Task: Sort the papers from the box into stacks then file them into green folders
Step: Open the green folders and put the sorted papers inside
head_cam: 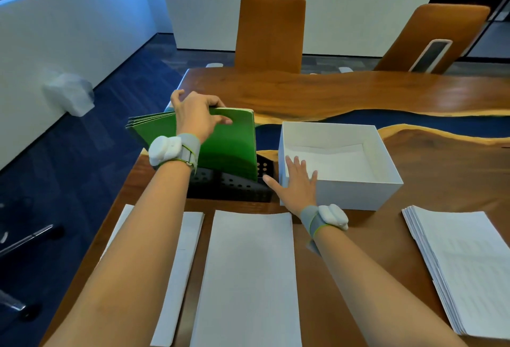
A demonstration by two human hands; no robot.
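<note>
Left hand (197, 115) is gripping the green folders (231, 148) in the black rack (231, 189); right hand (299, 181), fingers flat, is resting on the white box (345, 195). Risk: several folders lifting together (probably tipping the rack onto the paper stacks (248, 277)).

Green folders (229, 148): several, standing on edge in black perforated rack (234, 189), tops fanned leftward; nearest one pinched at top edge by left hand (193, 115).
White box (345, 195): open-topped, just right of rack, few white sheets (331, 161) flat inside.
Along near counter (358, 93) edge: left stack (179, 264), middle stack (248, 277), right stack (463, 269); right one thick, edges splayed.
</note>
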